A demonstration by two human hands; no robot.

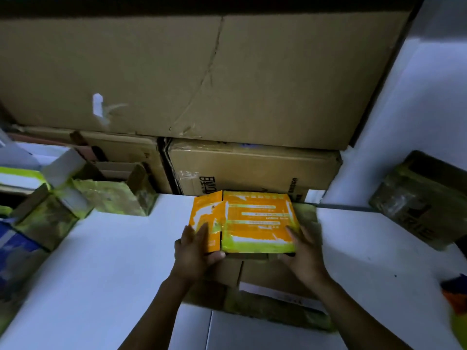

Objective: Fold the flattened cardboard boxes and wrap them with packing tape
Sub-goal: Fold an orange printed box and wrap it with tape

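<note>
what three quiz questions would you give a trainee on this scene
1. True or false: only one hand holds the orange box.
2. What stands behind the box? A brown cartons B a window C a sink
3. Fill in: the open green-taped boxes stand on the person's ____ side.
Key: 1 false, left hand and right hand both grip it. 2 A. 3 left.

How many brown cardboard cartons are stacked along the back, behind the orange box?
3: a wide creased brown carton on top, a brown carton with black print beneath it at right, a smaller brown carton beneath at left. Others may be hidden.
</note>
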